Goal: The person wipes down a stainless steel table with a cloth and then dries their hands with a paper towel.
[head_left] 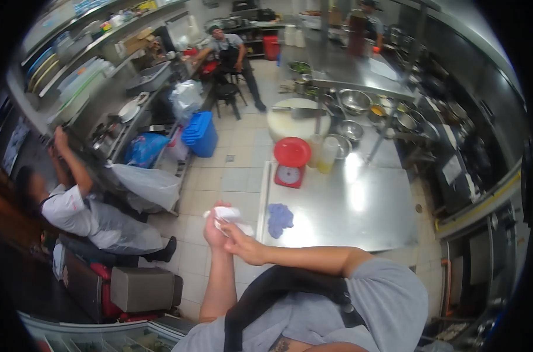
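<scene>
A crumpled white cloth, perhaps a paper towel, is bunched between my two hands in front of my body. My left hand is raised, with the cloth against its palm and the fingertips showing past it. From the right, my right hand closes on the cloth and meets the left near the wrist. Just right of them, a crumpled purple-blue glove or cloth lies on the steel table. Farther back on that table stands a red kitchen scale with a red pan.
Behind the scale are a round white chopping board with a cleaver, squeeze bottles and steel bowls. A person in an apron works at left. Another person sits at the back. A blue bin stands by the shelving.
</scene>
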### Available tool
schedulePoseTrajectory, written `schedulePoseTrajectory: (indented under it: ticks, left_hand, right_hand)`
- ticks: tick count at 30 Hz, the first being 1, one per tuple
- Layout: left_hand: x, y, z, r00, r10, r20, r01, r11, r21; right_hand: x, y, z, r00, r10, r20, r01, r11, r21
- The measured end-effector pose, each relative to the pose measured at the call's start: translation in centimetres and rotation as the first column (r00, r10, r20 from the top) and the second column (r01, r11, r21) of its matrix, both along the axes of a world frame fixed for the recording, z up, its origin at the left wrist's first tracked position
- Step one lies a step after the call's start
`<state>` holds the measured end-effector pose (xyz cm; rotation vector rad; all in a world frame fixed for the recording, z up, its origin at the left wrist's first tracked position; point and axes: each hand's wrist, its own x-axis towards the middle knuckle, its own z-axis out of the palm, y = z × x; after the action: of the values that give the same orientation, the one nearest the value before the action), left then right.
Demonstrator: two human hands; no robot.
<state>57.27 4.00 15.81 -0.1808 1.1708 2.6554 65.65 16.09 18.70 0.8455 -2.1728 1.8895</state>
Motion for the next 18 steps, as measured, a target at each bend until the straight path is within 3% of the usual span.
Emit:
schedulePoseTrajectory:
  ticks: [1, 2, 4, 6, 8, 10, 11, 12, 13, 16, 18]
  left_hand:
    - [0.4, -0.3, 1.1, 1.000, 0.025, -0.011, -0.025, 1.000, -0.007]
    - [1.4, -0.1, 2.0, 1.000, 0.013, -0.021, -0.013, 1.000, -0.026]
    - [2.3, 0.4, 2.3, 1.000, 0.015, -0.015, -0.015, 0.999, -0.035]
    - [1.7, 1.0, 2.4, 0.982, 0.120, -0.144, -0.091, 0.977, 0.192]
    - [3.0, 2.0, 4.0, 0.959, 0.185, -0.216, -0.146, 0.972, 0.187]
    - [4.7, 3.8, 4.6, 0.871, 0.016, -0.491, -0.097, 0.985, -0.141]
    - [5.2, 4.5, 5.0, 0.801, -0.057, -0.597, -0.125, 0.958, -0.259]
    - [5.6, 5.1, 4.9, 0.778, -0.089, -0.622, -0.126, 0.948, -0.293]
    - [5.7, 5.4, 4.8, 0.770, -0.105, -0.629, -0.124, 0.943, -0.310]
    - [6.5, 6.1, 3.4, 0.767, -0.175, -0.618, -0.095, 0.921, -0.378]
    - [7.4, 6.3, 2.0, 0.783, -0.253, -0.569, -0.034, 0.895, -0.444]
  right_hand:
    - [0.1, 0.5, 0.0, 0.968, 0.192, 0.161, -0.171, 0.976, -0.137]
    - [-0.1, 0.9, -0.2, 0.964, 0.213, 0.157, -0.192, 0.971, -0.141]
    - [-0.7, 2.3, -0.2, 0.963, 0.253, 0.094, -0.259, 0.964, 0.058]
    - [-0.7, 3.4, 0.3, 0.922, 0.334, 0.196, -0.338, 0.941, -0.014]
    - [-0.9, 3.4, -0.1, 0.997, 0.080, -0.013, -0.080, 0.997, -0.020]
    - [-2.0, 2.6, 0.0, 0.999, 0.014, -0.031, -0.014, 1.000, -0.006]
    - [-2.5, 1.8, 0.3, 0.999, -0.032, 0.037, 0.035, 0.995, -0.097]
    - [-2.9, 1.5, 0.5, 0.991, -0.071, 0.111, 0.091, 0.979, -0.182]
    - [-3.6, 1.7, 0.5, 0.987, -0.072, 0.142, 0.094, 0.983, -0.155]
    - [-5.5, 3.0, 1.9, 0.991, -0.134, 0.021, 0.135, 0.971, -0.195]
    - [-6.3, 3.9, 3.9, 0.983, -0.097, 0.158, 0.143, 0.937, -0.319]
